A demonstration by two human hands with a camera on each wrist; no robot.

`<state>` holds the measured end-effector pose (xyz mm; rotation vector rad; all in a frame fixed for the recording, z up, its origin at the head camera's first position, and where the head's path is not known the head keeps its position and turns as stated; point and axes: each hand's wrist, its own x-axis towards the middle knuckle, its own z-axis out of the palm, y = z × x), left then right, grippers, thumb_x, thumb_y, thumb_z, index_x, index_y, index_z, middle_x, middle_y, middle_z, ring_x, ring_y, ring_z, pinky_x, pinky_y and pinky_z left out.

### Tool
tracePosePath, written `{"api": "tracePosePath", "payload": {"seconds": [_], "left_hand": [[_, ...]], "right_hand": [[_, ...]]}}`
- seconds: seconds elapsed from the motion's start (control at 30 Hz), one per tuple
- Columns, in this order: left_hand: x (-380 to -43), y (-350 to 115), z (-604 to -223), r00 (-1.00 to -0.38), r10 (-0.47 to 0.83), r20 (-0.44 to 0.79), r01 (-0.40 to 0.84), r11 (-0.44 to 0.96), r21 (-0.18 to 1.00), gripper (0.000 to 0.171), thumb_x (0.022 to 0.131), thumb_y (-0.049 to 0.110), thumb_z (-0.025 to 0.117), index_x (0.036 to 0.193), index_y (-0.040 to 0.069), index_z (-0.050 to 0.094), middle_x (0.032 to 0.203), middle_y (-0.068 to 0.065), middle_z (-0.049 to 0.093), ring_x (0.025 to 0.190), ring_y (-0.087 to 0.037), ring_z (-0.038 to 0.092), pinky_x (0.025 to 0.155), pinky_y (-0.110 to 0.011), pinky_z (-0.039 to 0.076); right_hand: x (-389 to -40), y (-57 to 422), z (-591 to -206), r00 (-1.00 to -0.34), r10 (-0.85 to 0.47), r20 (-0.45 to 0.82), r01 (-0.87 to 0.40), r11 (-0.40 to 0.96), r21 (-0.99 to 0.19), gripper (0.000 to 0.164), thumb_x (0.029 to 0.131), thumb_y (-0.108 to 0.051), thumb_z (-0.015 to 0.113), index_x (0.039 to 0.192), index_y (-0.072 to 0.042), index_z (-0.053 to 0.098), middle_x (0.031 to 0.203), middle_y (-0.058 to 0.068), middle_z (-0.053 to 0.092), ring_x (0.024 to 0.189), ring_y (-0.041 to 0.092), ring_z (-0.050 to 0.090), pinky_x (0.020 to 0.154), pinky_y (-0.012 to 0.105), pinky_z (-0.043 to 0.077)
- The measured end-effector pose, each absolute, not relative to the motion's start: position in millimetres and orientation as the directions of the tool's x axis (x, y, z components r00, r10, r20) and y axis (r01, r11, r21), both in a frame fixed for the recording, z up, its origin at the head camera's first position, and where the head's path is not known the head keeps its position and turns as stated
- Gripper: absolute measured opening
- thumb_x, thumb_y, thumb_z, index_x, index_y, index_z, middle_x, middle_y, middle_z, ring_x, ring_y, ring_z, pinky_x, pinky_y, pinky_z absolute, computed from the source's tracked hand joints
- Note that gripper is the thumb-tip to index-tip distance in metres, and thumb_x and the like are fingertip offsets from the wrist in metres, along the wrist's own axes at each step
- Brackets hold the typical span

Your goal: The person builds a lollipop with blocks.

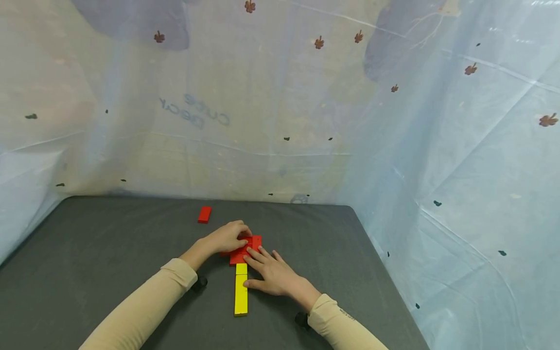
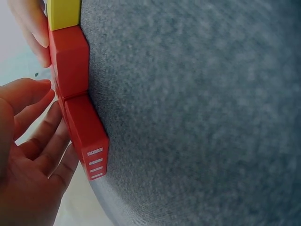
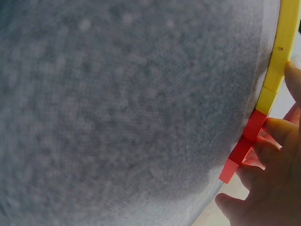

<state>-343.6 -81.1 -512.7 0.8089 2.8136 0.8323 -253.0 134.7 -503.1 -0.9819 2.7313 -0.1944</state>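
Several flat red blocks (image 1: 238, 258) lie together on the dark grey table, and two yellow blocks (image 1: 241, 296) run from them toward the near edge in a line. My left hand (image 1: 226, 237) reaches over the far left of the red blocks; in the left wrist view its fingers (image 2: 44, 136) lie against them, loosely extended. With fingers spread, my right hand (image 1: 276, 276) touches the red blocks from the right, and its thumb rests at the longer yellow block. White marks show on the end of one red block (image 2: 89, 136). Both hands partly cover the red group.
A single red block (image 1: 204, 215) lies apart near the table's far edge, left of the group. The table (image 1: 109, 243) has a dark cloth surface with rounded far corners. Pale printed plastic sheeting (image 1: 262, 107) hangs behind it and along the right side.
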Motion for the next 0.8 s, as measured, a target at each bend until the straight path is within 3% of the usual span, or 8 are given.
{"api": "tracePosePath", "payload": {"seconds": [0.33, 0.8], "left_hand": [[-342.0, -91.5, -510.5, -0.862, 0.481, 0.159, 0.484, 0.691, 0.537, 0.021, 0.099, 0.014, 0.073, 0.119, 0.009, 0.073, 0.118, -0.007, 0.064, 0.107, -0.026, 0.065, 0.096, -0.047, 0.056], [-353.0, -146.7, -503.7, -0.877, 0.344, 0.335, 0.476, 0.711, 0.518, 0.024, 0.099, 0.008, 0.07, 0.123, 0.004, 0.072, 0.123, -0.013, 0.062, 0.107, -0.033, 0.064, 0.088, -0.052, 0.056]], "right_hand": [[-251.8, 134.7, -503.0, -0.757, -0.634, -0.158, -0.613, 0.773, -0.163, 0.077, 0.101, -0.066, 0.053, 0.165, -0.028, 0.033, 0.171, -0.008, 0.023, 0.16, 0.025, 0.016, 0.124, 0.062, 0.021], [-251.6, 134.0, -502.8, -0.753, -0.637, -0.165, -0.615, 0.77, -0.17, 0.076, 0.101, -0.065, 0.051, 0.165, -0.028, 0.032, 0.172, -0.008, 0.021, 0.16, 0.024, 0.014, 0.125, 0.061, 0.017]]}}
